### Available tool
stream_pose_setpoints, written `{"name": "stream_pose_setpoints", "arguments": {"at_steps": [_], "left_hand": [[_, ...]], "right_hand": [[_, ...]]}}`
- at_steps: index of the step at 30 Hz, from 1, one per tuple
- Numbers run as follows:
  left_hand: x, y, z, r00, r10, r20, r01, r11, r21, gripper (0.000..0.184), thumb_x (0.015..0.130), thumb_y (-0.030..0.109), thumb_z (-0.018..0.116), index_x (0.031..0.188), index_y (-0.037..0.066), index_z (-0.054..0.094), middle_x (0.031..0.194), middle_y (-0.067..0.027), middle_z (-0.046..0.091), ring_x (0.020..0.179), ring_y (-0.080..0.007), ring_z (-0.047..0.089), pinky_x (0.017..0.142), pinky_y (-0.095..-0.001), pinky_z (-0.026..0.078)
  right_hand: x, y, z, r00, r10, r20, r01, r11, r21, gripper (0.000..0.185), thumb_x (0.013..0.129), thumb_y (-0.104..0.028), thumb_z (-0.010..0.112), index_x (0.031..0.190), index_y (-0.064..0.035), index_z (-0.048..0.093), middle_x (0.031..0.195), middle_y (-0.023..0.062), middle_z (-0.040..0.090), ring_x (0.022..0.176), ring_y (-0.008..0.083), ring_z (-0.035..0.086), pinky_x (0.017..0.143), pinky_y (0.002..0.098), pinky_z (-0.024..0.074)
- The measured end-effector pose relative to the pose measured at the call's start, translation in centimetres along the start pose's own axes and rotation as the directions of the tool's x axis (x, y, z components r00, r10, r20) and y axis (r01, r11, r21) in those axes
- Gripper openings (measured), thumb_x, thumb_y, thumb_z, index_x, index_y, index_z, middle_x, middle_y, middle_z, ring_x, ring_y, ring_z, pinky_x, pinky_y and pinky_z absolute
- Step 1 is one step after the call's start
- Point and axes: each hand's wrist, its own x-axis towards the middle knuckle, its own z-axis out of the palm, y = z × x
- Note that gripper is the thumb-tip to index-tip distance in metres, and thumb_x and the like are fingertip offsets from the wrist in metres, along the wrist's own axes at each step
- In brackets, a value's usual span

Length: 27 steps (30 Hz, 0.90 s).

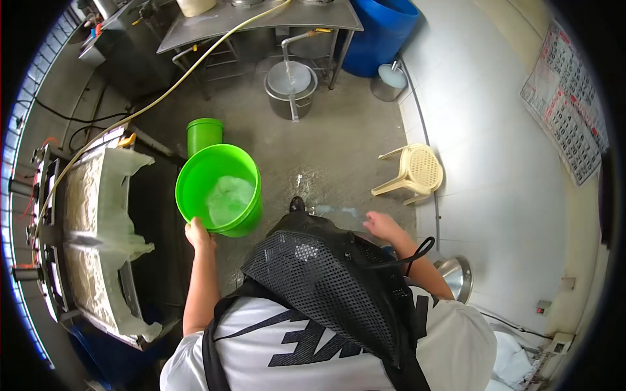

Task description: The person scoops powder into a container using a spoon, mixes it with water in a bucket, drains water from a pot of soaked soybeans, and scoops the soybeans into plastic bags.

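My left hand (199, 233) is closed on the near rim of a bright green bucket (248, 218). The bucket tilts towards me, and whitish, foamy-looking liquid (229, 199) lies inside it. Behind it stands a second green bucket (204, 135), partly covered by the first. Out to the right, my right hand (382, 225) hangs above the floor with its fingers loosely bent and apart, holding nothing. A black mesh bag (313, 260) lies across the white shirt between my arms.
Ahead, a metal pot (291, 108) stands under a pipe with liquid running into it. Around it are a steel table (261, 23), a blue barrel (378, 36) and a small metal bucket (389, 91). A cream plastic stool (420, 169) is by the right wall; cloth-lined trays (85, 195) flank the left. The floor looks wet.
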Motion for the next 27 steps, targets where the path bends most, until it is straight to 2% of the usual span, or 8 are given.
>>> {"name": "stream_pose_setpoints", "arguments": {"at_steps": [2, 7, 11, 14, 17, 19, 21, 27], "left_hand": [[1.5, 2.0, 5.1, 1.0, -0.003, 0.01, 0.003, 1.0, 0.009, 0.029, 0.089, 0.021, 0.061, 0.111, 0.002, 0.056, 0.089, -0.009, 0.063, 0.061, -0.0184, 0.059, 0.048, -0.033, 0.043], [3.2, 3.3, 14.7, 0.992, 0.053, -0.117, -0.06, 0.996, -0.059, 0.029, 0.088, 0.02, 0.06, 0.11, 0.002, 0.056, 0.089, -0.0095, 0.063, 0.061, -0.0186, 0.059, 0.048, -0.0333, 0.043], [7.0, 6.5, 18.6, 0.992, 0.101, 0.077, -0.11, 0.985, 0.132, 0.025, 0.088, 0.021, 0.06, 0.105, 0.003, 0.056, 0.083, -0.0066, 0.06, 0.058, -0.0161, 0.055, 0.047, -0.0321, 0.041], [5.5, 9.0, 23.1, 0.995, 0.1, -0.017, -0.098, 0.989, 0.111, 0.023, 0.089, 0.021, 0.06, 0.103, 0.004, 0.057, 0.081, -0.0053, 0.06, 0.058, -0.015, 0.055, 0.047, -0.0309, 0.04], [5.0, 9.9, 27.2, 0.984, 0.137, -0.117, -0.136, 0.991, 0.017, 0.02, 0.089, 0.02, 0.06, 0.1, 0.004, 0.058, 0.082, -0.005, 0.06, 0.058, -0.0156, 0.055, 0.047, -0.0316, 0.041], [5.5, 11.5, 29.8, 0.986, 0.148, -0.083, -0.145, 0.989, 0.039, 0.019, 0.088, 0.019, 0.06, 0.101, 0.005, 0.058, 0.082, -0.0049, 0.06, 0.059, -0.0167, 0.056, 0.048, -0.0326, 0.041], [7.1, 13.5, 31.6, 0.99, 0.141, -0.028, -0.139, 0.988, 0.062, 0.021, 0.089, 0.018, 0.059, 0.105, 0.004, 0.059, 0.088, -0.0073, 0.063, 0.065, -0.0192, 0.061, 0.05, -0.0336, 0.043], [3.6, 14.7, 43.6, 0.969, 0.191, -0.157, -0.202, 0.977, -0.06, 0.025, 0.09, 0.017, 0.058, 0.108, 0.001, 0.059, 0.087, -0.0079, 0.063, 0.066, -0.0197, 0.062, 0.051, -0.0342, 0.045]], "right_hand": [[0.5, 5.8, 0.0, 0.997, -0.021, 0.075, 0.034, 0.983, -0.181, 0.034, 0.091, -0.031, 0.07, 0.104, 0.0002, 0.068, 0.098, 0.0262, 0.07, 0.097, 0.046, 0.067, 0.083, 0.0528, 0.0539], [-0.5, 13.2, -3.4, 0.983, 0.152, 0.102, -0.137, 0.981, -0.136, 0.025, 0.079, -0.026, 0.073, 0.09, -0.004, 0.073, 0.098, 0.0222, 0.072, 0.098, 0.0427, 0.07, 0.088, 0.0492, 0.0567], [1.9, 16.7, -5.7, 0.92, 0.24, 0.31, -0.126, 0.929, -0.347, 0.023, 0.075, -0.02, 0.073, 0.094, -0.0067, 0.074, 0.098, 0.0191, 0.072, 0.097, 0.0398, 0.071, 0.088, 0.0473, 0.0581], [4.4, 17.7, -7.5, 0.919, 0.225, 0.324, -0.167, 0.966, -0.196, 0.046, 0.092, -0.038, 0.071, 0.109, 0.0045, 0.074, 0.106, 0.0255, 0.075, 0.105, 0.0402, 0.071, 0.09, 0.0455, 0.0545], [8.5, 17.9, -8.5, 0.957, 0.183, 0.223, -0.159, 0.98, -0.12, 0.044, 0.092, -0.036, 0.07, 0.106, 0.0051, 0.074, 0.104, 0.0256, 0.075, 0.104, 0.0377, 0.073, 0.091, 0.0444, 0.0547], [12.5, 15.3, -11.7, 0.787, 0.567, 0.244, -0.612, 0.767, 0.194, 0.041, 0.093, -0.033, 0.068, 0.106, 0.0049, 0.074, 0.102, 0.0248, 0.075, 0.098, 0.034, 0.074, 0.085, 0.0423, 0.056], [17.4, 19.2, -12.4, 0.802, 0.517, 0.299, -0.573, 0.806, 0.145, 0.039, 0.093, -0.031, 0.067, 0.104, 0.0059, 0.073, 0.099, 0.0232, 0.075, 0.093, 0.0292, 0.074, 0.078, 0.0403, 0.0562], [30.5, 30.3, -15.7, 0.978, -0.153, 0.139, 0.159, 0.987, -0.035, 0.031, 0.095, -0.025, 0.065, 0.092, 0.0064, 0.068, 0.068, 0.0154, 0.064, 0.054, 0.0277, 0.066, 0.058, 0.0428, 0.0531]]}}
